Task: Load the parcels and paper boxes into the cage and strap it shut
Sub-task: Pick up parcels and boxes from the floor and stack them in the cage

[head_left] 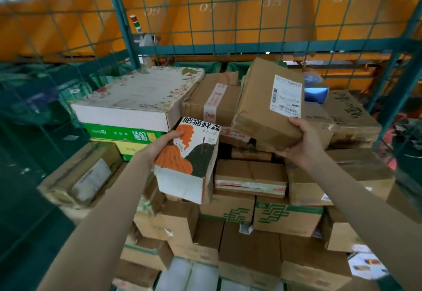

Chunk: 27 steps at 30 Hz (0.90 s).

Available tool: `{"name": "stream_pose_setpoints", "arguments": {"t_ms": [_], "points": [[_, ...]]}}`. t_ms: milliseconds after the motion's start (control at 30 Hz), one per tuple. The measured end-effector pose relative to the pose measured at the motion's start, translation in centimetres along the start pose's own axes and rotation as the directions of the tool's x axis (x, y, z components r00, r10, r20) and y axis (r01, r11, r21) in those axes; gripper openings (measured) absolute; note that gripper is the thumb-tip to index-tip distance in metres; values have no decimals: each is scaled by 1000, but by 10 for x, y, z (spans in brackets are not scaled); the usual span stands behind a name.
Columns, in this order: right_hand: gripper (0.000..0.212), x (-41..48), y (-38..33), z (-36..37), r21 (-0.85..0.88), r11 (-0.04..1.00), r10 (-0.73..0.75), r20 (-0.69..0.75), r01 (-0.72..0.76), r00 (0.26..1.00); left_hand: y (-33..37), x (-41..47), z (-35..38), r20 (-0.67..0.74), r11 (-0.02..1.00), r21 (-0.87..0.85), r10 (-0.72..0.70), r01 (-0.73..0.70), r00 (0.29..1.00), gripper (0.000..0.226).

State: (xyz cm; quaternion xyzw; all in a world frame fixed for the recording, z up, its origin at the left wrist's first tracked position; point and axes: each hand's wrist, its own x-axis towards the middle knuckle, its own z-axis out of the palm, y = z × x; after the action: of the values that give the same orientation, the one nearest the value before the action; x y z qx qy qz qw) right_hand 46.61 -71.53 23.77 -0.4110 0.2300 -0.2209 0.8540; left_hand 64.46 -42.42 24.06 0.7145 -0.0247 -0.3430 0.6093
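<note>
The fingers (177,133) of the left hand (166,142) are curled round the left edge of an illustrated white carton (196,153), held tilted just in front of the flower-printed white box (141,94). To the right of that box, a brown labelled parcel (255,108) is gripped at its near corner by the right hand (300,146) with curled fingers, above cartons (287,218) stacked in the green mesh cage (251,47)

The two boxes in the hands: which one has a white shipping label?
The brown box in the right hand, with the label on its upper face. The left hand holds a white box printed in orange and dark green.
</note>
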Motion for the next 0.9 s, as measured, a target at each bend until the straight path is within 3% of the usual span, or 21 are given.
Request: {"name": "stream_pose_setpoints", "arguments": {"t_ms": [233, 300, 367, 433, 533, 633, 767, 900], "points": [[31, 6, -3, -6, -70, 998, -5, -18, 4, 1000, 6, 26, -2, -92, 992, -124, -28, 17, 995, 38], [41, 8, -3, -6, -90, 996, 7, -20, -8, 1000, 12, 33, -1, -195, 999, -33, 13, -20, 981, 38], [40, 8, -2, -4, -102, 995, 9, -19, -11, 1000, 16, 40, -3, -309, 980, 195, 104, -44, 945, 47], [38, 9, -1, 1, -108, 994, 2, -12, -3, 1000, 16, 44, -7, -393, 863, 503, 281, -50, 876, 48], [40, 13, 2, 14, -108, 994, -6, -7, 5, 1000, 15, 34, -1, -333, 552, 833, 563, -44, 757, 38], [39, 18, 6, 31, -75, 997, 20, -7, -21, 1000, 3, 17, 17, -205, 360, 927, 720, -103, 663, 42], [45, 29, 11, 54, -84, 996, -21, 103, 30, 994, -29, 5, 33, 44, 59, 990, 734, -128, 678, 51], [55, 41, 11, 73, -165, 983, -66, 109, 83, 992, -38, 13, 26, 71, 32, 986, 815, -166, 576, 56]]}}
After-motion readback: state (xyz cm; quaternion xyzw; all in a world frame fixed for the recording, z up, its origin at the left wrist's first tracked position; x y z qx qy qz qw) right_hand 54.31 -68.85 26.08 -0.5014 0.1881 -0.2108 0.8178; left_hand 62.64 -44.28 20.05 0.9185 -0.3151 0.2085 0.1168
